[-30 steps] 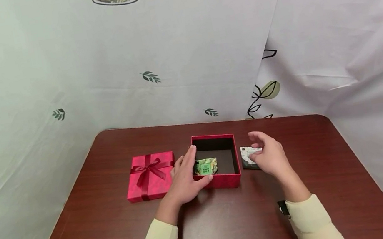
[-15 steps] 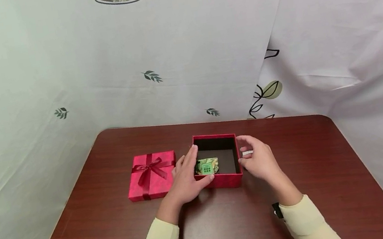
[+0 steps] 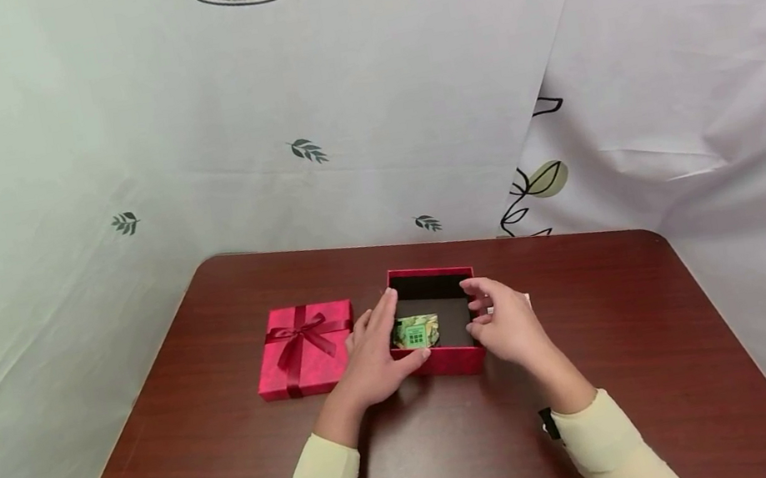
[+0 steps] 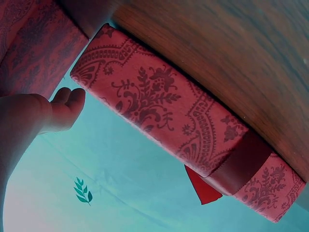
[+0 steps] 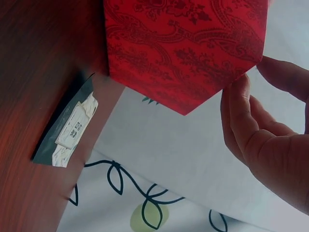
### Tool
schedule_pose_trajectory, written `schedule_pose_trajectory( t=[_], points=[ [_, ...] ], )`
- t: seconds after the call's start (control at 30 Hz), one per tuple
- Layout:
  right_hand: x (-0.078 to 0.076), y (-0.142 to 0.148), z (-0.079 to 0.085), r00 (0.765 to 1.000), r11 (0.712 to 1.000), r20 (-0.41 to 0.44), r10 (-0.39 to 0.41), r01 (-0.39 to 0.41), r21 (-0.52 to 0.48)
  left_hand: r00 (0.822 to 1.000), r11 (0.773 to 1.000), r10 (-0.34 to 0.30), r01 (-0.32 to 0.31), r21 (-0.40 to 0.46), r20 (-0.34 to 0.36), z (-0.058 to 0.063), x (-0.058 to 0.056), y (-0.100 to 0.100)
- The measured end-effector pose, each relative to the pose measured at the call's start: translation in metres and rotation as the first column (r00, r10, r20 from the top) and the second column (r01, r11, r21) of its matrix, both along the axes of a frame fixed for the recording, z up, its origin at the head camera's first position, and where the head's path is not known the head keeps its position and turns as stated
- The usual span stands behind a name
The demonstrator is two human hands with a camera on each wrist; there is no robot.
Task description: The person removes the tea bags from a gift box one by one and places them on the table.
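Note:
A red patterned gift box (image 3: pixel 455 360) stands uncovered on the table, its dark inside facing up. A green picture packet (image 3: pixel 416 333) lies in its front left part. My left hand (image 3: pixel 372 363) rests on the box's left side, index finger along the rim and thumb on the front edge. My right hand (image 3: pixel 510 326) pinches the right wall at the rim, some fingers outside it, as the right wrist view shows. A dark green packet with white labels (image 5: pixel 72 128) lies on the table beside that wall. In the head view my right hand mostly hides it.
The red lid (image 3: pixel 273 380) with a dark red ribbon bow lies left of the box. Both stand on a brown wooden table (image 3: pixel 421 469). White printed cloth (image 3: pixel 358 91) hangs behind and at the sides.
My right hand has moved left from above the labelled packet to the box's right rim, its fingertips now over the edge. My left hand has stayed on the box.

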State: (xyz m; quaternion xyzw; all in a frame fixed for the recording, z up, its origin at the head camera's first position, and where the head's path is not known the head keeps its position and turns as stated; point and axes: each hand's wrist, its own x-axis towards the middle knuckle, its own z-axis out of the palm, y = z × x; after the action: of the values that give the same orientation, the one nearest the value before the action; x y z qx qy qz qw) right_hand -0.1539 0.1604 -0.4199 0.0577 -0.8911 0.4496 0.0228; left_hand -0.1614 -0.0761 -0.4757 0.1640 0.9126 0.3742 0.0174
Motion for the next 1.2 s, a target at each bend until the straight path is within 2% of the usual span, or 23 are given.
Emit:
schedule_pose_trajectory(
  t=[0.53, 0.83, 1.03, 1.2],
  points=[
    [0.000, -0.016, -0.001, 0.995, 0.996, 0.086, 0.058, -0.064, 0.061, 1.000, 1.000, -0.009, 0.009, 0.011, -0.005, 0.000, 0.000, 0.000],
    [-0.002, -0.024, -0.002, 0.988, 0.989, 0.104, 0.113, -0.122, 0.080, 1.000, 1.000, -0.002, 0.002, 0.005, 0.007, -0.001, 0.000, 0.001],
    [-0.006, -0.030, -0.002, 0.984, 0.982, 0.115, 0.135, -0.148, 0.114, 1.000, 1.000, -0.008, 0.008, 0.014, -0.011, -0.001, 0.000, -0.001],
    [-0.012, -0.035, -0.004, 0.974, 0.973, 0.158, 0.160, -0.182, 0.141, 1.000, 1.000, -0.014, 0.014, 0.008, -0.011, -0.002, 0.000, -0.001]
  ],
)
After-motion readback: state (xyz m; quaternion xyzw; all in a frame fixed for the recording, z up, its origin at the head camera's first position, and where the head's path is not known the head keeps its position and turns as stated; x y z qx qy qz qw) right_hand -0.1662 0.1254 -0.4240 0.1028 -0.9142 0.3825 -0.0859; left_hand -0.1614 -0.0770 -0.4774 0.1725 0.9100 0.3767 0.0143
